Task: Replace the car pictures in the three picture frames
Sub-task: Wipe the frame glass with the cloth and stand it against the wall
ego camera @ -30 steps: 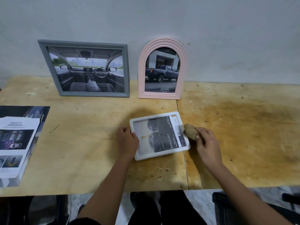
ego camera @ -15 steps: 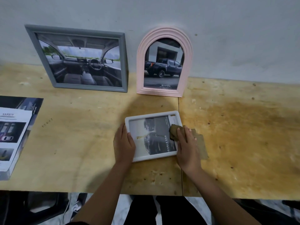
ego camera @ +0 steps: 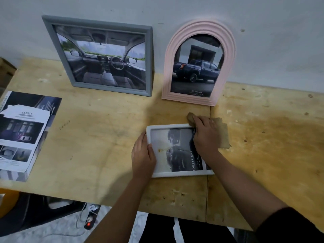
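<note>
Brown cloth (ego camera: pixel 221 134) lies bunched under the right hand (ego camera: pixel 204 135), whose fingers are curled down onto it in a closed grip, pressing it against the upper right corner of the white frame (ego camera: pixel 177 174). The left hand (ego camera: pixel 142 155) lies flat with fingers spread loosely, not clamped, over the frame's left edge, thumb resting on the glass. That white frame lies face up on the plywood desk (ego camera: pixel 98 137), near its front edge, holding a dark car picture with "DOUBLE CA" lettering; a pale yellowish mark on the glass may be a stain or a reflection. Farther back, two frames stand leaning against the grey wall (ego camera: pixel 263 32): a pink arched frame (ego camera: pixel 226 55) with a blue pickup photo, and beside it, to the left, a grey rectangular frame (ego camera: pixel 149 60) showing a car interior. At the desk's left end sits a stack of car brochures (ego camera: pixel 21 135), the top sheet headed "SAFETY".
</note>
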